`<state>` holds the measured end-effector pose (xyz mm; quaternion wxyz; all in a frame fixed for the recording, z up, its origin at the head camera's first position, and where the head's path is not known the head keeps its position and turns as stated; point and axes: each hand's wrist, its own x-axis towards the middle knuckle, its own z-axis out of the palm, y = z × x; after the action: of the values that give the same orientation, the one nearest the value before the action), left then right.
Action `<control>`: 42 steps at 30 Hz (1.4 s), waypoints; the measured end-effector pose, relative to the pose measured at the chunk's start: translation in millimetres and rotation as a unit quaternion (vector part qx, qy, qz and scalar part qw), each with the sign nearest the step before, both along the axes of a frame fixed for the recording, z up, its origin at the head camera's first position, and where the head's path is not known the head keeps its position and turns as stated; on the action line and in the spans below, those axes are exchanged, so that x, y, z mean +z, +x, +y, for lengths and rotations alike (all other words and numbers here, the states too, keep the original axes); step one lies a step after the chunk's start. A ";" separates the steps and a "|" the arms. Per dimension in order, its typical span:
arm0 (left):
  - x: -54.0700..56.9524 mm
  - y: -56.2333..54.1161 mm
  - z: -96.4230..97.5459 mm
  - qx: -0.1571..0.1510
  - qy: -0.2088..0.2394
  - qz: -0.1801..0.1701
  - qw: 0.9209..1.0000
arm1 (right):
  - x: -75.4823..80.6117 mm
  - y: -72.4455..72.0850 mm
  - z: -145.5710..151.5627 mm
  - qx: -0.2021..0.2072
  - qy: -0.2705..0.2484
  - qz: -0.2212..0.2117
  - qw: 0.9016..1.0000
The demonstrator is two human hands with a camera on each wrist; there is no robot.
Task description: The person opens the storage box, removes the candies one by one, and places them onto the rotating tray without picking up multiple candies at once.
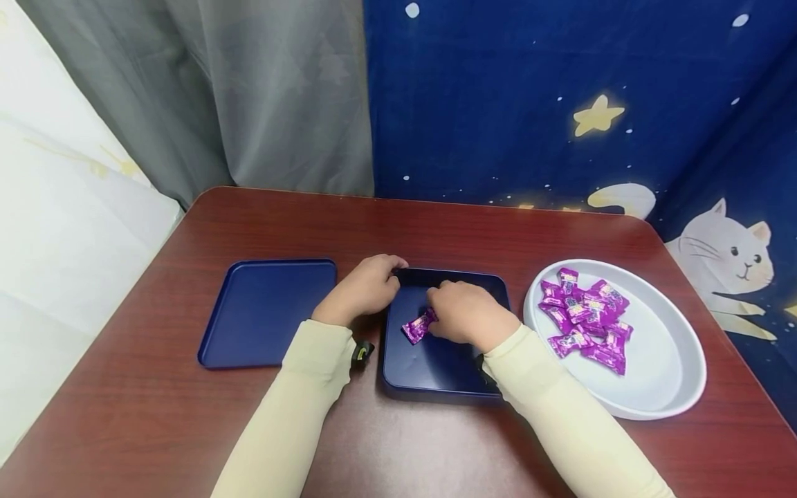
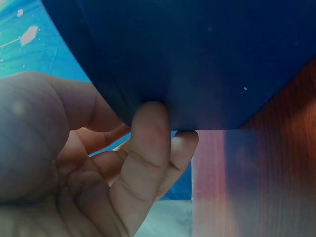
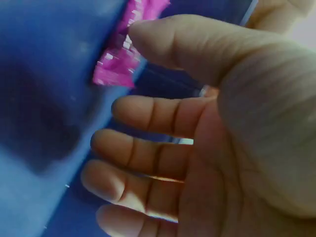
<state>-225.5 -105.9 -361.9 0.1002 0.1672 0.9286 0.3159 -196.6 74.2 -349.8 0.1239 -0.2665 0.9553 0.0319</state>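
A single purple-wrapped candy point(image 1: 418, 326) point(image 3: 116, 66) lies in the dark blue box point(image 1: 429, 370). Right beside it is my right hand point(image 1: 470, 315), reaching down into the box. In the right wrist view the thumb overlaps the wrapper, while the fingers point(image 3: 148, 153) are spread apart from the thumb and loosely bent. My left hand point(image 1: 367, 287) holds the box at its back left corner. The left wrist view shows a fingertip pressed on the box's outer wall point(image 2: 212, 59), with other fingers wrapping behind the corner.
On the right, a round white tray point(image 1: 654, 370) holds a pile of purple candies point(image 1: 588, 311). A flat dark blue lid point(image 1: 268, 315) lies left of the box on the reddish-brown table point(image 1: 124, 387). Curtains point(image 1: 473, 104) hang behind the table's far edge.
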 end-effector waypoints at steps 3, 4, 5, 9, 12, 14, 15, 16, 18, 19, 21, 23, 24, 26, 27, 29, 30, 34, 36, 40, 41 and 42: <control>0.2 -0.7 0.0 0.002 0.001 -0.001 1.000 | 4.6 -1.2 1.3 0.032 -0.020 0.021 0.999; 0.3 -0.8 -0.2 0.001 0.001 -0.002 1.000 | 5.2 -1.7 0.9 0.052 -0.030 0.026 0.998; 0.1 -1.0 -0.2 0.001 0.001 -0.002 1.000 | 5.2 -1.9 0.1 0.073 -0.039 0.032 0.996; -0.5 -1.7 0.0 0.002 0.003 -0.007 1.000 | 2.1 -1.0 -3.8 0.135 -0.062 0.038 0.988; -1.3 -2.0 0.6 0.003 0.004 -0.009 1.000 | -1.9 1.1 -5.7 0.145 -0.063 0.032 0.987; -1.4 -2.0 0.8 0.002 0.004 -0.007 1.000 | -5.4 1.9 -5.8 0.138 -0.060 0.019 0.988; -1.8 -2.2 0.9 0.001 0.004 -0.006 1.000 | -7.2 2.1 -5.6 0.132 -0.060 0.010 0.989; -2.2 -2.5 1.0 0.001 0.004 -0.004 1.000 | -8.9 2.1 -5.2 0.125 -0.060 0.001 0.990; -2.7 -2.4 1.0 -0.001 0.002 -0.001 1.000 | -11.6 2.0 -4.5 0.107 -0.055 -0.015 0.993; -2.6 -2.3 1.0 -0.001 0.002 0.000 1.000 | -12.4 1.7 -4.0 0.100 -0.051 -0.020 0.993; -2.3 -2.0 1.2 0.000 0.002 0.000 1.000 | -12.9 1.1 -3.5 0.082 -0.048 -0.031 0.995; -1.8 -1.7 1.2 0.000 0.000 0.000 1.000 | -12.3 0.7 -3.3 0.067 -0.043 -0.035 0.996; -1.6 -1.5 1.1 0.000 -0.001 0.001 1.000 | -11.9 0.7 -3.3 0.061 -0.041 -0.036 0.997; -1.4 -1.5 1.0 0.002 -0.002 0.000 1.000 | -10.4 1.4 -3.7 0.052 -0.036 -0.033 0.997; -1.4 -1.4 0.9 0.003 -0.002 0.001 1.000 | -10.0 2.0 -4.0 0.050 -0.031 -0.028 0.998; -1.5 -1.3 0.6 0.004 -0.002 0.002 1.000 | -9.4 3.5 -5.1 0.052 -0.020 -0.014 0.998; -1.6 -1.3 0.4 0.005 -0.002 0.002 1.000 | -9.2 4.3 -5.9 0.057 -0.015 -0.007 0.998; -2.3 -1.6 0.2 0.007 -0.001 0.002 1.000 | -9.3 6.9 -9.5 0.083 -0.002 0.015 0.996; -2.7 -1.9 0.3 0.007 -0.001 0.003 1.000 | -9.6 7.0 -11.1 0.094 -0.002 0.019 0.995; -3.4 -1.9 0.6 0.007 0.000 0.003 1.000 | -9.4 5.2 -10.8 0.097 -0.017 0.002 0.995; -3.5 -1.8 0.7 0.007 0.001 0.002 1.000 | -8.8 4.5 -9.9 0.093 -0.023 -0.008 0.995; -3.6 -1.6 0.8 0.006 0.001 0.001 1.000 | -7.9 3.6 -8.4 0.090 -0.028 -0.016 0.995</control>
<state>-227.1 -105.1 -365.5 0.0971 0.1618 0.9293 0.3175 -192.9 65.7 -357.7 0.1277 -0.3553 0.9259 0.0117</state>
